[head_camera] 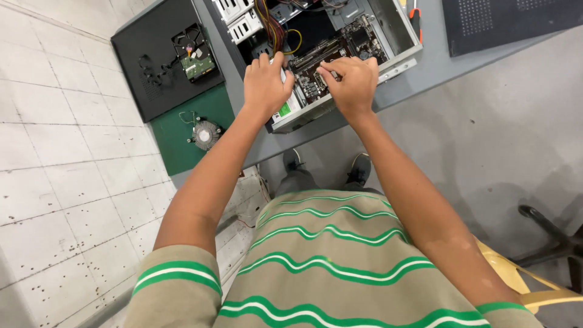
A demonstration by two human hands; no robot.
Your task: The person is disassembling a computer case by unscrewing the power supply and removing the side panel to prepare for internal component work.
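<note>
An open computer case (398, 36) lies on its side on a grey table (425, 73), its dark motherboard (358, 44) showing. My left hand (265, 85) rests on the case's near left part, fingers curled over a pale component beside a bundle of coloured cables (274, 27). My right hand (351, 82) sits over the near edge of the motherboard, thumb and fingers pinched around a small metallic part. What that part is cannot be told.
A black side panel (146, 73) lies to the left with a hard drive (195, 59) on it. A round cooler fan (206, 134) rests on a green mat (176, 146). A second black panel (510, 21) lies far right. A screwdriver (415, 17) sits beside the case. A yellow chair (516, 276) is under me.
</note>
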